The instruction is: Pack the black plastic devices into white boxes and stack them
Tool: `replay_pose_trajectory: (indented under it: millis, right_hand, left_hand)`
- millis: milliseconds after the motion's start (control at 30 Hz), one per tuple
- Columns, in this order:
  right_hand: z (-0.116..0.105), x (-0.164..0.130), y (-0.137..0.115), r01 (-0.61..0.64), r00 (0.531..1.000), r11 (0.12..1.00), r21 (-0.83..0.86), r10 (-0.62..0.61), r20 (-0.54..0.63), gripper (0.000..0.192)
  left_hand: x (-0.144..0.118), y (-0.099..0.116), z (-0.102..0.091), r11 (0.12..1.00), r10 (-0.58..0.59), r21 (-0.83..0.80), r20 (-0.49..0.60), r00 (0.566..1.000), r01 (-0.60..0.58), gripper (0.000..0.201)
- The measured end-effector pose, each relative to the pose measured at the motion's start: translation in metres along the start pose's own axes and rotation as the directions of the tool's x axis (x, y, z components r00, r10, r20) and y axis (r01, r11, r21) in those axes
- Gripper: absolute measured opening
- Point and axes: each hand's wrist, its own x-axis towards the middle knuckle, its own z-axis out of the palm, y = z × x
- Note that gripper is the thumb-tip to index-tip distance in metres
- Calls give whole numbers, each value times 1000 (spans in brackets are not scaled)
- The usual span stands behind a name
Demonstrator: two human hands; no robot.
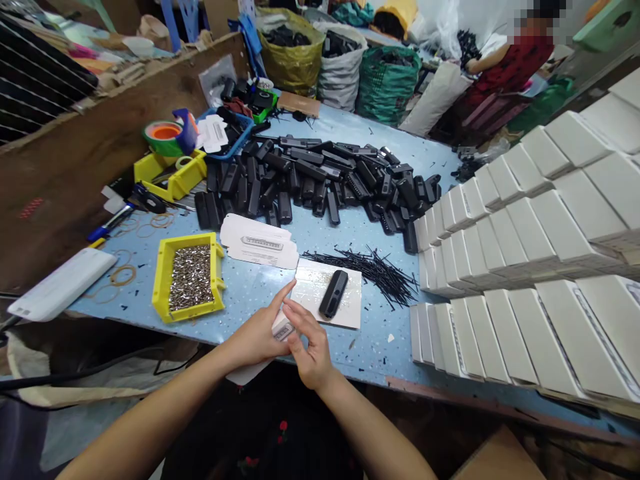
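Near the table's front edge, my left hand (257, 333) grips a small white cardboard box (283, 329) with a printed picture on its end. From the other side my right hand (311, 347) closes on the same box, its fingertips at the end flap. Much of the box is hidden by my hands. Just beyond them, a black ridged plastic case (333, 294) lies on a white card (307, 293). Flat printed white box blanks (260, 243) rest behind my left hand. A yellow bin (159, 287) of small metal pieces stands to the left.
A heap of black plastic cases (310, 167) spreads across the table's back, with thin black sticks (375, 270) nearer. Stacked white boxes (505, 247) line the right side. Farther off stand filled sacks (387, 83) and a person in red (525, 60). A wooden board (125, 107) borders the left.
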Motion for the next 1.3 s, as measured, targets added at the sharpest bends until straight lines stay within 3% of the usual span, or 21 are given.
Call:
replay_pose_trajectory:
  millis: [67, 133, 167, 267, 333, 367, 433, 500, 567, 633, 733, 767, 900, 967, 1033, 1067, 1133, 1167, 1233, 1267, 1300]
  right_hand:
    - [-14, 5, 6, 134, 972, 978, -161, -98, 214, 49]
    - [-42, 16, 17, 196, 924, 907, -373, -44, 379, 52]
    - [-59, 23, 24, 204, 913, 847, -490, 16, 407, 53]
    - [-102, 36, 40, 201, 909, 687, -698, 134, 394, 43]
    - [-114, 36, 42, 165, 924, 730, -664, 120, 362, 28]
    - [-113, 34, 39, 105, 956, 794, -599, 86, 281, 27]
    - [-99, 28, 28, -22, 1000, 936, -350, 17, -17, 39]
    - [-77, 24, 15, -17, 939, 996, -86, -13, -343, 48]
    - [-54, 24, 5, 63, 843, 998, -3, -55, -535, 51]
    - [-40, 28, -1, 75, 822, 997, -29, -78, -564, 54]
    - [-29, 36, -5, 59, 892, 997, 56, -28, -451, 55]
    - [-26, 38, -6, 74, 888, 993, 96, -22, -460, 55]
    - [-13, 46, -4, 153, 793, 984, 93, -66, -606, 60]
    - [-13, 48, -1, 143, 840, 988, 51, -94, -534, 63]
    - [-22, 47, 0, 178, 921, 984, 9, -163, -354, 60]
    - [-29, 46, -2, 218, 945, 976, -2, -212, -248, 58]
    - [-41, 43, -7, 294, 948, 956, -9, -293, -125, 57]
    - [-45, 41, -12, 309, 942, 951, -16, -309, -131, 58]
    - [-45, 40, -19, 292, 933, 956, -27, -291, -212, 56]
    - [-44, 41, -20, 273, 940, 962, -25, -272, -208, 54]
    - [-42, 45, -18, 254, 958, 967, -21, -254, -135, 55]
  left_hand:
    - [0, -10, -2, 994, -36, -99, -10, 999, 35, 101]
    - [2, -20, -7, 956, -136, -266, -41, 990, 121, 99]
    - [2, -24, -12, 907, -198, -387, -46, 979, 165, 99]
    - [8, -29, -26, 604, -323, -777, -37, 946, 176, 88]
    - [14, -28, -31, 366, -388, -926, -65, 919, 89, 67]
    - [17, -26, -31, 278, -434, -960, -97, 896, 31, 55]
    - [25, -22, -23, 165, -525, -984, -151, 838, -74, 37]
    - [31, -16, -11, 98, -573, -989, -148, 806, -111, 32]
    - [32, -12, 1, 49, -591, -994, -105, 800, -95, 31]
    - [29, -9, 8, 19, -599, -998, -53, 799, -53, 27]
    - [20, -8, 9, 35, -591, -999, -39, 806, -23, 23]
    - [18, -7, 9, 39, -586, -999, -36, 810, -17, 22]
    - [11, 1, 11, -43, -566, -999, 43, 823, 23, 24]
    - [8, 1, 12, -73, -550, -996, 79, 831, 47, 27]
    - [2, -5, 8, -18, -529, -996, 80, 845, 83, 28]
    - [-1, -10, 4, 51, -513, -990, 88, 854, 133, 30]
    - [-8, -20, -7, 318, -488, -928, 15, 873, 194, 42]
    - [-11, -23, -12, 509, -461, -844, -103, 882, 168, 52]
    - [-13, -27, -20, 869, -258, -494, -426, 867, 16, 76]
    - [-12, -27, -22, 960, -99, -272, -527, 844, -58, 83]
    - [-10, -25, -22, 992, 29, -91, -539, 842, -92, 86]
